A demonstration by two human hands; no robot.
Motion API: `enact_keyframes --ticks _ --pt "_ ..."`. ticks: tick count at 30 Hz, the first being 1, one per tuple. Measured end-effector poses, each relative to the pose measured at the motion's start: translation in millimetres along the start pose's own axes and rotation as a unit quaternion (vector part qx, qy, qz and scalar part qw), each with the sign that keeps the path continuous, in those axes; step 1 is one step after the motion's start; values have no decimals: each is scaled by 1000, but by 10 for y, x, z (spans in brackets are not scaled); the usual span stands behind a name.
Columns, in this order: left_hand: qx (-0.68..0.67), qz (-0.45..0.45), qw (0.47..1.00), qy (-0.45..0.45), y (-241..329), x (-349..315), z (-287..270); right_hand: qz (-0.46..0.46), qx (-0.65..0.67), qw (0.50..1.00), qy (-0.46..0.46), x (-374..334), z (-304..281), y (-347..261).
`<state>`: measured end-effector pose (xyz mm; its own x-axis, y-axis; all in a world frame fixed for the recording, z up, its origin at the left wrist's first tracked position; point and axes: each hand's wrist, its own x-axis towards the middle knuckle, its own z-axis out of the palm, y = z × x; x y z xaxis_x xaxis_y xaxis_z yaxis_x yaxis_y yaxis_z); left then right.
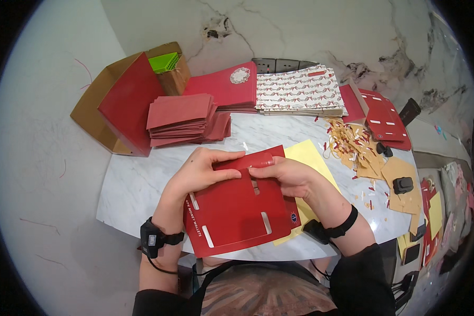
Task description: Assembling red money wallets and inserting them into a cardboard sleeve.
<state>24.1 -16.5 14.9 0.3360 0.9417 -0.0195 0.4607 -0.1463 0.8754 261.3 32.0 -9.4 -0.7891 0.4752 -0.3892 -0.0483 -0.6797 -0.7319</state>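
Note:
Over the near edge of the marble table, both hands hold a red slotted card (233, 213) tilted, with several cut-out slots in it. My left hand (203, 169) grips its top left part, thumb across the front. At the top right, my right hand (290, 176) pinches the card, its thumb close to the left thumb. Between the hands the top of the card looks curled or folded over. Another red sheet edge (291, 210) shows behind the card on the right. Beneath them lies a yellow sheet (308, 158). Most fingertips are hidden behind the card.
Dark red envelopes (180, 113) are stacked at the back left, beside a cardboard box (97, 105) and a red panel (131, 105). Patterned sheets (300, 92) stand at the back. Paper scraps (353, 145), a black device (403, 185) and red slotted cards (384, 118) lie right.

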Motion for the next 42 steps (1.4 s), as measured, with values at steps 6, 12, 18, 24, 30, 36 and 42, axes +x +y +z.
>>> enact_keyframes --ticks 6,12,18,24,30,36,42 --pt "30 16 999 6 172 161 23 -17 -6 996 92 -135 98 -161" --pt "3 31 999 -9 343 268 31 -43 -49 997 27 -233 -52 -277" --pt "-88 -5 996 7 406 346 20 -148 -177 971 58 -428 12 -475" --pt "-70 -20 997 -28 473 440 78 -487 -587 618 193 -639 -91 -651" --pt "-90 30 993 -71 390 479 138 -235 -507 807 191 -645 25 -656" --pt "13 57 995 -84 384 454 35 -259 -547 773 191 -718 -154 -701" --pt "43 84 993 -66 363 403 -82 -266 -498 792 231 -833 -140 -785"
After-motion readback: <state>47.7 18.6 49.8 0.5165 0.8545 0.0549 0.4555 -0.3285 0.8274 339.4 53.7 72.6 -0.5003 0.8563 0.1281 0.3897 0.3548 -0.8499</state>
